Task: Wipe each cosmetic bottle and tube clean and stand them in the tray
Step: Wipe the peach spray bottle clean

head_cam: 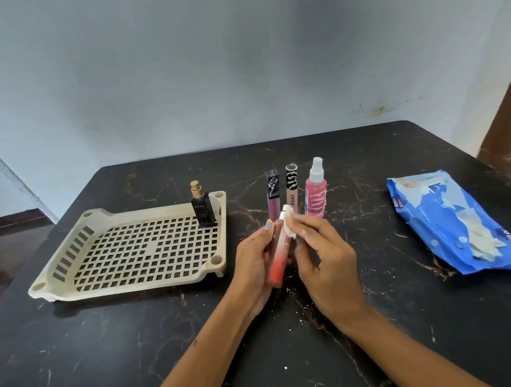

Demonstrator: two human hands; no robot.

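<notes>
Wiping a tube, mid-table, just right of the tray (69,283).

Left hand (254,262) wrapped round the pink tube (278,263); right hand (323,258) pinching a wipe (290,228) against its cap end. Light, stiff, likely slick when damp — best gripped round the barrel, not the cap.

Tilted pink tube (278,255), tray (69,283) alongside

Left hand (254,262) grips pink tube (277,258); right hand (323,258) presses white wipe (289,226) on it; dark bottle (202,207) stands in tray (68,273).
</notes>
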